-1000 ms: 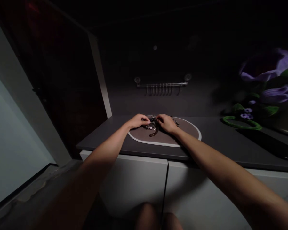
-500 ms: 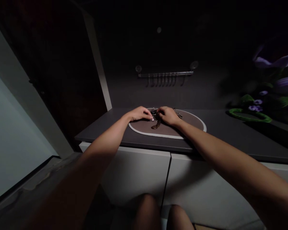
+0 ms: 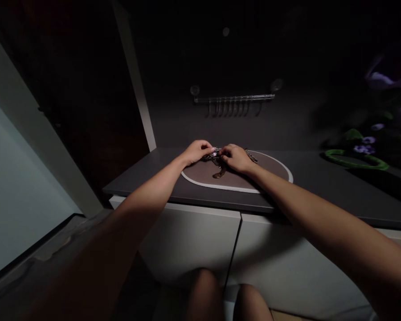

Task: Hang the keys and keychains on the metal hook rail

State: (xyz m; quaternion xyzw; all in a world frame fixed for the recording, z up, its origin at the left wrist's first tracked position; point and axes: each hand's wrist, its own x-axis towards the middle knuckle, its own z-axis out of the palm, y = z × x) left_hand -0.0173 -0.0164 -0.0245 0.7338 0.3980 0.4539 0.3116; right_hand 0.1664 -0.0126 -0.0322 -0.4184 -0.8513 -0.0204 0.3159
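While our left hand (image 3: pixel 195 151) and right hand (image 3: pixel 238 158) curl their fingers over trinkets (image 3: pixel 214 154) at centre, grip unclear, one hasty tug could tangle or scatter them.

- Dark grey wall (image 3: pixel 170 120), nearly black towards the top (the light is dim and uneven).
- Clear rail (image 3: pixel 234 98) with small hooks (image 3: pixel 226 108), mounted on it.
- Dark grey counter (image 3: pixel 143 178) above white cabinet doors (image 3: pixel 190 245).
- Purple flowers (image 3: pixel 364 149) and a green ring (image 3: pixel 376 166) at the right.
- Pale panel (image 3: pixel 16 187) at the left, above a grey, veined floor (image 3: pixel 53 254).
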